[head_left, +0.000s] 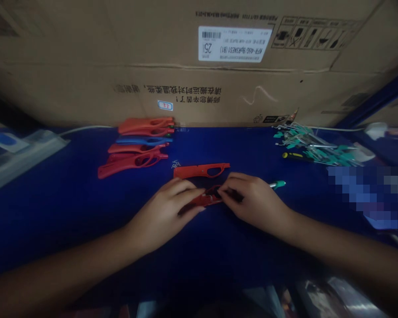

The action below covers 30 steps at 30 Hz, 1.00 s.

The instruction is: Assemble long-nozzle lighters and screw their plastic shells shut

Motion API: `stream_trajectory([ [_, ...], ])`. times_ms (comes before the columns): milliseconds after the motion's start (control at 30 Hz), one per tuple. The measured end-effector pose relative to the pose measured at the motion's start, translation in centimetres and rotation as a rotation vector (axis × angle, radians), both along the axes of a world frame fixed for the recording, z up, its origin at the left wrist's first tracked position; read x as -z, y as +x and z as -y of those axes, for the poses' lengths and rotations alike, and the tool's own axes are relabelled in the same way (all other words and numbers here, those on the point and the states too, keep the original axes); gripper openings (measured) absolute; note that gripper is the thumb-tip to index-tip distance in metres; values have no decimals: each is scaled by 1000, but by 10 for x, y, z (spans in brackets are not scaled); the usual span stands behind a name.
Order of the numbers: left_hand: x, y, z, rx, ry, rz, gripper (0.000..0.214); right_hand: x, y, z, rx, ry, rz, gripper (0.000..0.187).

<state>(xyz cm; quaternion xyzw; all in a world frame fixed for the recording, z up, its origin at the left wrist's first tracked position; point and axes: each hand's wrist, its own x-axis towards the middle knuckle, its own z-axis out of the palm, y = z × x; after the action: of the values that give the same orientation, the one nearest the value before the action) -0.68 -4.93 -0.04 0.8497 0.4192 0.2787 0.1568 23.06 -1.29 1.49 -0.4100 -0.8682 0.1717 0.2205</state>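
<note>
My left hand (pixel 167 212) is closed around a red lighter shell (pixel 207 199), its thumb and forefinger on the near and far edges. At the right end of that shell, the fingertips of my right hand (pixel 252 194) are pinched together. Whatever they hold is too small or hidden to make out. A thin pale wire-like bit shows inside the shell. Just beyond both hands lies another lighter shell (pixel 202 170), orange-red, with a trigger loop. A metal tube with a green end (pixel 278 184) sticks out past my right hand; its other end is hidden.
Several red, orange and blue lighter shells (pixel 139 145) are stacked at back left. Small metal pins (pixel 175 164) lie beside them. At back right is a pile of metal rods with green parts (pixel 318 143) and a black-yellow screwdriver (pixel 293 155). A cardboard wall (pixel 172 75) closes the back.
</note>
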Motion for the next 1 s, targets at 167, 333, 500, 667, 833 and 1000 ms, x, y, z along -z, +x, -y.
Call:
stream_trajectory([
  [167,0,0,0,2,11,16,25,0,0,1,-28,-17,-34,15],
  [333,0,1,0,10,18,38,23,0,0,0,-25,-22,-37,16],
  [500,0,2,-1,7,24,47,23,2,-2,-2,-22,-31,-53,17],
  [667,-1,2,-2,6,28,29,21,1,-2,-3,-92,-56,-108,13],
  [833,-3,2,-2,21,43,-30,28,-4,6,-10,-197,-40,-131,6],
  [1000,-4,0,-1,63,66,-114,31,-4,14,-14,-323,86,139,10],
])
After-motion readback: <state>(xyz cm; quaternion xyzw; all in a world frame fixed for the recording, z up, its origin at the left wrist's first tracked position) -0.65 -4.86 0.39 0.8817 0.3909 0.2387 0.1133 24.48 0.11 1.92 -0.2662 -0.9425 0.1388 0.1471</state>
